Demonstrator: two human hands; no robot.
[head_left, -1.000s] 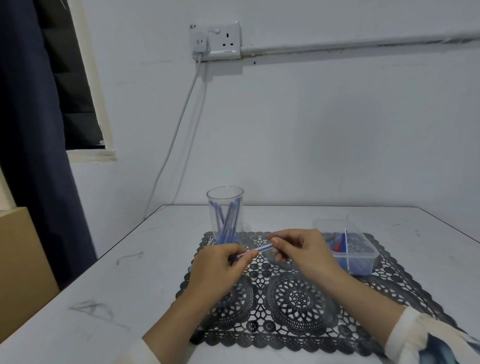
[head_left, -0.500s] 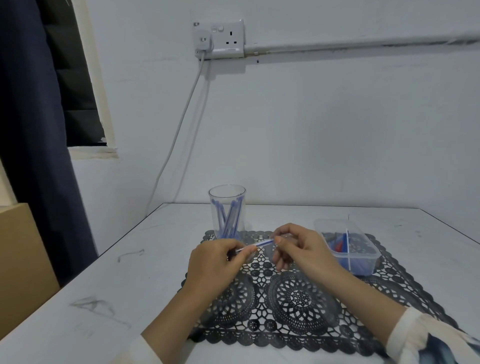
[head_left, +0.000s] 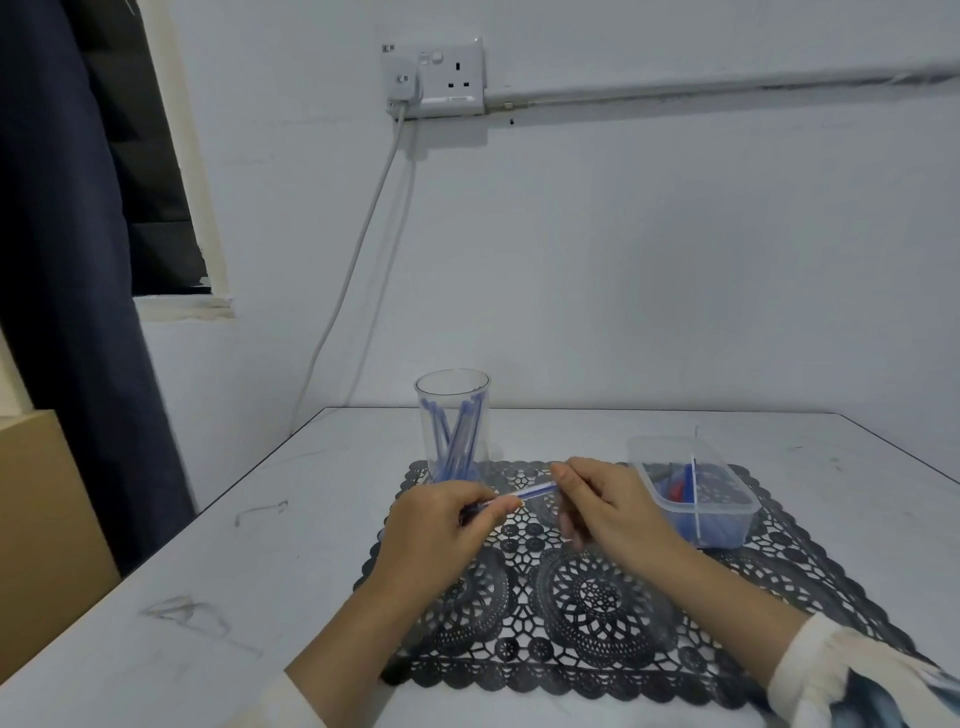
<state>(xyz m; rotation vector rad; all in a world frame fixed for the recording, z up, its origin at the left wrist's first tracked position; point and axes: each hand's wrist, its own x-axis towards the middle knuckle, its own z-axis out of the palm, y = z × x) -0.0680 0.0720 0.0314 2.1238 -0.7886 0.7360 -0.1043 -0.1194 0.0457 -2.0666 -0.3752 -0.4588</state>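
Pen: a blue pen (head_left: 530, 492) is hanging just above the mat, between the two hands, with its right end tilting slightly upward.
Left hand: the left hand (head_left: 441, 530) is gripping the pen's left end, its fingers curling round the barrel and its thumb lying along it.
Right hand: the right hand (head_left: 608, 504) is pinching the pen's right end between thumb and fingertips, with the other fingers curling downward.
Pen's place: it is sitting in front of the cup and to the left of the container, touching neither.
Mat: a black lace mat (head_left: 597, 597) is lying flat on the bench (head_left: 234, 597), and both forearms are reaching over it.
Cup: a clear cup (head_left: 452, 389) is standing upright at the mat's far left edge, holding several blue pens (head_left: 457, 441) that are leaning against its wall.
Container: a clear plastic container (head_left: 662, 439) is resting on the mat's far right part, with a divider splitting it into two compartments. Small blue pieces and a few red ones are lying inside, too small to tell apart.
Sleeve: a pale sleeve (head_left: 841, 675) is covering the right wrist at the lower right corner.
Wall: a white cable (head_left: 353, 260) is hanging from a socket (head_left: 452, 75) down behind the bench.
Left edge: a dark curtain (head_left: 62, 260) is hanging beside the window.
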